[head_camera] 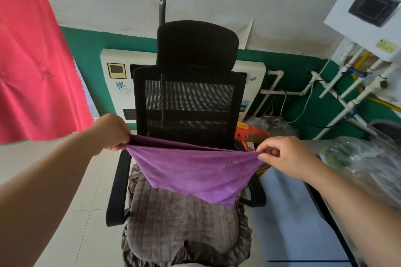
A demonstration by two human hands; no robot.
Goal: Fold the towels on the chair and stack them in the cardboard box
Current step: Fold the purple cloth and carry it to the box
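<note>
Both grips clamped on 1 purple towel (195,171), held up over the chair (186,102) seat. Left hand (111,131) at 9 o'clock, fingers curled round the top-left corner. Right hand (284,156) at 3 o'clock pinches the top-right corner. Top edge taut between them; the rest hangs in a doubled layer. Grey quilted seat cushion (180,223) at 6 o'clock below.

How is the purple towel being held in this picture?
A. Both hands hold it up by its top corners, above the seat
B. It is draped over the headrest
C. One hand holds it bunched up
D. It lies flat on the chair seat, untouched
A: the left hand and the right hand each pinch a top corner of the purple towel, which hangs stretched between them above the chair seat.
</note>
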